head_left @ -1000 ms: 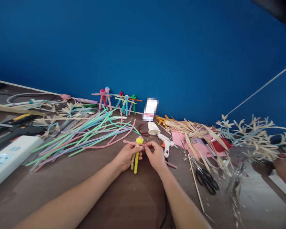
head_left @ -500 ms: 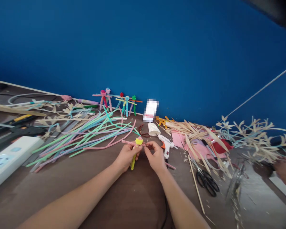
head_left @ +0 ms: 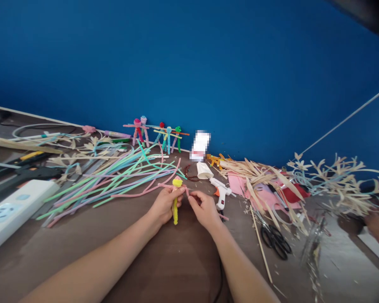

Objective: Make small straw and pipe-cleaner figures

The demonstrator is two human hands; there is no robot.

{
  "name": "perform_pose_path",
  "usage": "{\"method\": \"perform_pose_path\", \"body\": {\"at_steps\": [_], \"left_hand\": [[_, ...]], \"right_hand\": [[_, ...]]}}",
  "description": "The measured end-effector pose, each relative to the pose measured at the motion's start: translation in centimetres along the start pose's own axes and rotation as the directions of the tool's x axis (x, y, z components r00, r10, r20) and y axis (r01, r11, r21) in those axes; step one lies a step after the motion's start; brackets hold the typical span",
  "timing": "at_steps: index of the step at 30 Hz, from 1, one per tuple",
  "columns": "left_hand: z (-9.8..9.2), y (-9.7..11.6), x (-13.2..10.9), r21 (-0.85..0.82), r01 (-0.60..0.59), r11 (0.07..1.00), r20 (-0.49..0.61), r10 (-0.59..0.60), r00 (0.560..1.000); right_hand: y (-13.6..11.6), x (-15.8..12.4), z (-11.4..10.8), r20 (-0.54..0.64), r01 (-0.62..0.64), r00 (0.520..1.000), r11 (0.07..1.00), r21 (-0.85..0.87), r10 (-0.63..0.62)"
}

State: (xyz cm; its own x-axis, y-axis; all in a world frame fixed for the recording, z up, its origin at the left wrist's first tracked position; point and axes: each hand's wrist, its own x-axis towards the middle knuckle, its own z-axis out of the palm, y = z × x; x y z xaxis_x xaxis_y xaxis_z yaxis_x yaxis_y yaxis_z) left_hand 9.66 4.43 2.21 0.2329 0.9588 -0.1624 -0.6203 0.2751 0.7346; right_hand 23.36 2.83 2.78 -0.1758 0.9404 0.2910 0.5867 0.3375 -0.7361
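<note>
A yellow pipe-cleaner figure [head_left: 176,202] is clasped in the left hand [head_left: 167,206], above the brown tabletop [head_left: 177,265]. A pink pipe-cleaner strand [head_left: 172,187] at the figure's top is pinched by the fingers of the right hand [head_left: 205,210], and the hands are held close together. Just beyond the right hand, a white paper cup [head_left: 204,170] is laid on its side, its contents hidden, and a white glue gun [head_left: 220,192] lies beside it. To the left, pastel pipe cleaners [head_left: 120,181] are spread out, with a white power strip [head_left: 14,210] nearer the table's edge. To the right, black scissors [head_left: 274,240] are laid beside dried leaf strips [head_left: 255,176]. Small pipe-cleaner figures [head_left: 154,134] are stood against the blue wall [head_left: 189,63]. Another person's hand [head_left: 377,229] is seen at the far right.
</note>
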Motion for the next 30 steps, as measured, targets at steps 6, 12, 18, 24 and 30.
{"method": "perform_pose_path", "body": {"at_steps": [6,12,18,24,30], "left_hand": [[0.2,0.0,-0.1,0.056,0.04,0.998,-0.031,-0.038,0.999],[-0.1,0.1,0.2,-0.029,-0.028,0.999,-0.031,0.027,0.999],[-0.7,0.6,0.4,-0.202,-0.05,0.978,-0.049,0.041,0.998],[-0.5,0.7,0.0,-0.202,0.01,0.979,0.037,-0.003,0.999],[-0.1,0.4,-0.4,-0.057,0.044,0.997,0.091,-0.038,0.995]], "right_hand": [[-0.2,-0.1,-0.1,0.031,0.061,0.998,0.993,-0.103,-0.059],[-1.0,-0.1,-0.4,-0.012,0.119,0.993,0.983,-0.137,-0.122],[-3.1,-1.2,-1.2,-0.199,0.205,0.956,0.976,-0.072,-0.216],[-2.5,-1.1,0.4,0.078,0.088,0.992,0.982,0.17,-0.102],[-1.3,-0.1,0.9,0.065,-0.274,0.954,0.768,0.579,0.292]]}}
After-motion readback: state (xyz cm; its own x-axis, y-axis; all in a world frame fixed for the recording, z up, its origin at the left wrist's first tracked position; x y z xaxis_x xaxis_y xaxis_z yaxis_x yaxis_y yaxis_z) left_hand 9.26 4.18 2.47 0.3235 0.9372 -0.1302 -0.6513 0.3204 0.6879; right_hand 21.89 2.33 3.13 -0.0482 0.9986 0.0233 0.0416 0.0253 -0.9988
